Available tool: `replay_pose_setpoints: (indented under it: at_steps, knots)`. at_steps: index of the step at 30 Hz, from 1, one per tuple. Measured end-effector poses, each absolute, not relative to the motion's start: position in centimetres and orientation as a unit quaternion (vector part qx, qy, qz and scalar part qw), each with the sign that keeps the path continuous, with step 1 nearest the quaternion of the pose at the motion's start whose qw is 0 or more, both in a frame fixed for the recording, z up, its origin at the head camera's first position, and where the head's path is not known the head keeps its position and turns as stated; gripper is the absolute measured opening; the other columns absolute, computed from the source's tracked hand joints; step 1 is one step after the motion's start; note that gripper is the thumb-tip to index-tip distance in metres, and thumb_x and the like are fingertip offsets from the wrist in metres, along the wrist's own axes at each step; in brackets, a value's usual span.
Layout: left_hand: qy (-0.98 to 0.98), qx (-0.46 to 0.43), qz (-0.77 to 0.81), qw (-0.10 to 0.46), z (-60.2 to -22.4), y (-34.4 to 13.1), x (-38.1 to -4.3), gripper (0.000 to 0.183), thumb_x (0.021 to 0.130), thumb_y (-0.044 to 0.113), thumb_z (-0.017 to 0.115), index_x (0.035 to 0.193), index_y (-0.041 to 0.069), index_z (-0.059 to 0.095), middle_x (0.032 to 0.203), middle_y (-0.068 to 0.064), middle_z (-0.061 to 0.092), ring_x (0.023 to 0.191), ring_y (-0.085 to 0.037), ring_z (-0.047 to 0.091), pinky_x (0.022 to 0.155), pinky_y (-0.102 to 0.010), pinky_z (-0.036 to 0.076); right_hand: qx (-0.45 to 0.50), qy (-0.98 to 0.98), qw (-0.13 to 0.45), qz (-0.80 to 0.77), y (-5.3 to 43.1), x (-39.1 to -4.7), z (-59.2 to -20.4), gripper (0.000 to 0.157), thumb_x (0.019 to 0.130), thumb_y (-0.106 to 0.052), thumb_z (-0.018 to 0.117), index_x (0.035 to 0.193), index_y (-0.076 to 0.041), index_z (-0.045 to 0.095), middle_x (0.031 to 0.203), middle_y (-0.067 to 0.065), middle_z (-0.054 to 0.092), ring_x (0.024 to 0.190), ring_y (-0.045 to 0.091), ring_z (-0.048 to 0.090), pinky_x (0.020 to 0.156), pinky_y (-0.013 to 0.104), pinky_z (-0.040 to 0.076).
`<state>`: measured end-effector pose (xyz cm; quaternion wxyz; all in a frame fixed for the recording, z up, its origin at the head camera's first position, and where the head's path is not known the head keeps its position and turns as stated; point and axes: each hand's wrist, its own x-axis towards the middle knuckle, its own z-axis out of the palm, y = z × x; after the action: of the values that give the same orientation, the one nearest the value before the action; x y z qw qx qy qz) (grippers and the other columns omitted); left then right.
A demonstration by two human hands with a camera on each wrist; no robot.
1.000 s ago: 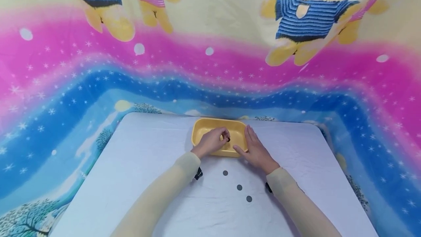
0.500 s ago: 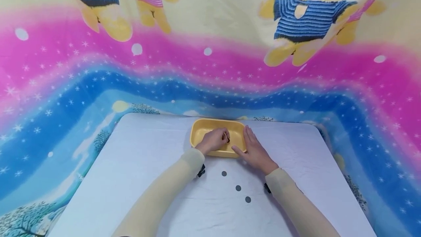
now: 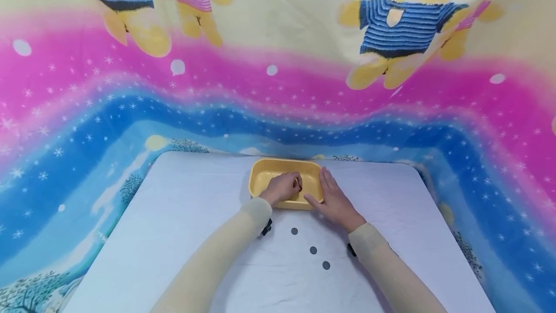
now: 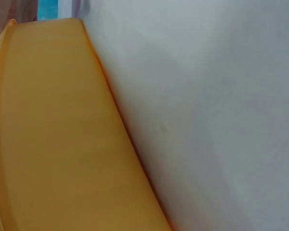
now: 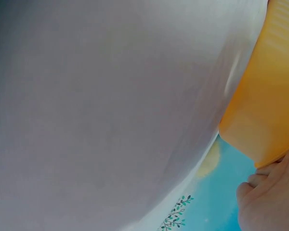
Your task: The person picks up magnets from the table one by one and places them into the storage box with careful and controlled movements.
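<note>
A yellow rectangular box [image 3: 299, 205] stands near the far edge of the table, its outer wall [image 4: 62, 125] filling much of the left wrist view. My left hand [image 3: 282, 188] reaches over the near rim, fingers curled, pinching a small dark object [image 3: 300, 188] low inside the box. The object's shape is mostly hidden by the fingers. With straight fingers my right hand [image 3: 336, 205] rests along the right end of the box, thumb over the near corner. In the right wrist view that hand [image 5: 272, 204] lies against the rim of the box.
Three flat dark grey discs, a nearer one [image 3: 326, 265], a middle one [image 3: 313, 250] and a farther one [image 3: 294, 231], lie on the white table [image 3: 195, 192] between my forearms. A patterned cloth [image 3: 278, 110] hangs close behind the far edge.
My left hand dips slightly deeper into the box, still pinching the dark object. The right hand keeps its place on the box. The whole view shifts slightly.
</note>
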<state>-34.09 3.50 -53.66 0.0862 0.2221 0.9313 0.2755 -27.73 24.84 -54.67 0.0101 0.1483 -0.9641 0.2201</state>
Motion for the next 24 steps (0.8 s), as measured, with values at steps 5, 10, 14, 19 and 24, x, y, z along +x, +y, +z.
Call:
replay_pose_setpoints:
  at_steps: [5, 10, 14, 19, 24]
  knots:
    - [0.934, 0.229, 0.260, 0.081, -53.94, 3.63, -34.44, 0.006, 0.105, 0.017, 0.068, 0.106, 0.022, 0.070, 0.090, 0.009, 0.066, 0.079, -0.011, 0.060, 0.075, -0.032, 0.051, 0.147, -0.963, 0.011, 0.224, 24.80, -27.52, -54.46, 0.111, 0.102, -0.079, 0.044, 0.171, -0.003, 0.001, 0.180, 0.012, -0.004, 0.166, 0.034, 0.003, 0.130, 0.056, 0.020]
    - [0.941, 0.236, 0.233, 0.075, -54.08, 3.76, -34.71, 0.003, 0.104, 0.021, 0.072, 0.105, 0.021, 0.071, 0.089, 0.009, 0.065, 0.080, -0.010, 0.060, 0.076, -0.032, 0.051, 0.150, -0.963, 0.016, 0.222, 24.77, -27.47, -54.49, 0.110, 0.103, -0.077, 0.046, 0.170, -0.002, 0.002, 0.180, 0.016, -0.001, 0.166, 0.038, 0.006, 0.130, 0.057, 0.020]
    - [0.945, 0.240, 0.213, 0.065, -53.89, 3.88, -34.61, 0.003, 0.103, 0.020, 0.073, 0.105, 0.021, 0.071, 0.091, 0.009, 0.066, 0.082, -0.011, 0.061, 0.078, -0.034, 0.052, 0.151, -0.964, 0.019, 0.220, 24.76, -27.52, -54.55, 0.110, 0.103, -0.077, 0.046, 0.170, -0.001, 0.003, 0.179, 0.020, 0.003, 0.165, 0.040, 0.008, 0.130, 0.057, 0.020]
    - [0.949, 0.242, 0.194, 0.053, -53.75, 4.07, -34.49, 0.004, 0.102, 0.019, 0.074, 0.104, 0.021, 0.070, 0.094, 0.008, 0.067, 0.084, -0.011, 0.061, 0.081, -0.035, 0.053, 0.151, -0.964, 0.019, 0.219, 24.77, -27.55, -54.56, 0.110, 0.103, -0.078, 0.045, 0.170, -0.001, 0.003, 0.179, 0.018, 0.001, 0.165, 0.039, 0.007, 0.130, 0.056, 0.020]
    - [0.950, 0.239, 0.195, 0.048, -53.69, 4.17, -34.50, 0.004, 0.104, 0.022, 0.072, 0.102, 0.019, 0.070, 0.091, 0.008, 0.066, 0.080, -0.011, 0.060, 0.077, -0.033, 0.052, 0.151, -0.962, 0.017, 0.226, 24.85, -27.51, -54.62, 0.111, 0.102, -0.078, 0.045, 0.170, -0.002, 0.002, 0.180, 0.013, -0.004, 0.166, 0.037, 0.005, 0.130, 0.057, 0.019]
